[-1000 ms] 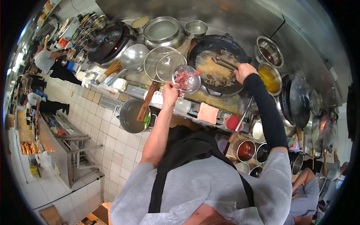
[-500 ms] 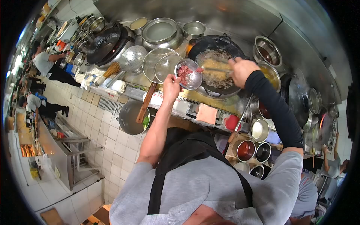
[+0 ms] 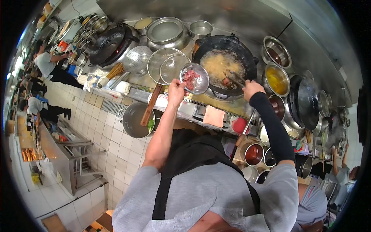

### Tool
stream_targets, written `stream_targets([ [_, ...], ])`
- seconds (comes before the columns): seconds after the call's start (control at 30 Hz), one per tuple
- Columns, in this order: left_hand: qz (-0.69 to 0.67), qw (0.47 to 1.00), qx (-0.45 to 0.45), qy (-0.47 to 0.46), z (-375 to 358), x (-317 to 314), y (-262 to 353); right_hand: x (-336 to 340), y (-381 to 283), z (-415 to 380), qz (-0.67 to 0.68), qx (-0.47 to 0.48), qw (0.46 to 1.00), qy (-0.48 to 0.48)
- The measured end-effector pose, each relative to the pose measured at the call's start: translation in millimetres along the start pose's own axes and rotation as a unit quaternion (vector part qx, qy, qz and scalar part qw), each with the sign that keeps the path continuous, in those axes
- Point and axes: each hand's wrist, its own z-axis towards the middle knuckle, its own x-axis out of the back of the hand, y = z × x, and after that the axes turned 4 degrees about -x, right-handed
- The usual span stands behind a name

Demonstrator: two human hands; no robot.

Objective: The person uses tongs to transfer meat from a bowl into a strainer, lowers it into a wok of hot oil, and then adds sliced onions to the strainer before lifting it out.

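Note:
My left hand (image 3: 177, 91) grips the rim of a small metal bowl (image 3: 201, 81), tilted beside the wok. Chunks of raw red meat (image 3: 189, 78) lie in that bowl. Over the near right part of the black wok (image 3: 249, 52), my right hand (image 3: 253, 89) is closed around metal tongs (image 3: 236, 80). Their tips reach down to the bubbling oil (image 3: 220, 63), where a reddish piece shows. The exact contact there is hard to see. A wire strainer (image 3: 154, 67) with a wooden handle rests left of the bowl.
Left of the strainers stand a perforated ladle (image 3: 137, 60) and a lidded pot (image 3: 165, 31). A bowl of yellow liquid (image 3: 277, 79) sits right of the wok. A large pot (image 3: 135, 120) stands below the counter edge. Several co-workers are at the sides, including one person (image 3: 46, 63) at far left.
My right hand has moved down and toward me, carrying the tongs from beside the bowl to the wok's near right part. My left hand with the bowl has barely moved.

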Motion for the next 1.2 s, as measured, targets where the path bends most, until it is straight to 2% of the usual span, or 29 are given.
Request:
stream_targets([
  [0.07,-0.009,1.000,-0.007,-0.020,-1,3,-3,41,-10,-19,0.043,-0.008,0.998,0.037],
  [0.1,-0.014,0.999,-0.011,-0.032,-1,2,-3,54,-12,-26,0.065,0.067,0.993,0.066],
  [0.2,-0.042,0.996,-0.006,-0.080,-8,-8,11,77,-40,-34,0.049,0.158,0.986,0.016],
  [0.23,-0.013,0.995,-0.010,-0.094,-12,-12,19,66,-48,-27,0.037,0.161,0.986,0.007],
  [0.5,-0.028,0.999,0.030,-0.004,-3,0,-6,75,-13,-32,0.102,0.162,0.980,0.055],
  [0.6,-0.003,0.998,0.053,0.014,0,1,-11,68,7,-27,0.075,0.097,0.992,-0.030],
  [0.63,-0.004,0.999,0.047,0.017,1,0,-13,55,13,-20,0.059,0.072,0.994,-0.064],
  [0.73,-0.008,0.999,0.033,0.021,0,-6,-10,1,21,-8,0.038,0.017,0.996,-0.079],
  [0.77,-0.012,0.999,0.031,0.020,-2,-9,-5,-2,21,-4,-0.002,-0.038,0.991,-0.125],
  [0.87,-0.027,0.999,0.022,0.002,-3,-12,3,4,28,-9,0.020,-0.111,0.992,-0.055],
  [0.9,-0.032,0.999,0.020,-0.008,-4,-12,4,21,23,-17,0.022,-0.092,0.995,-0.023],
  [1.0,-0.001,0.999,0.006,-0.036,-4,-18,5,50,6,-33,0.118,0.102,0.985,0.071],
  [1.07,0.002,0.998,0.005,-0.067,-10,-27,16,65,-24,-42,0.107,0.107,0.988,0.041],
  [1.1,-0.001,0.996,0.001,-0.087,-12,-30,18,48,-27,-34,0.110,0.133,0.984,0.054],
  [1.13,-0.004,0.994,-0.003,-0.105,-13,-32,19,41,-32,-26,0.075,0.133,0.988,-0.001],
  [1.2,0.009,0.996,0.010,-0.088,-10,-30,12,42,-31,-25,0.077,0.149,0.986,0.007],
])
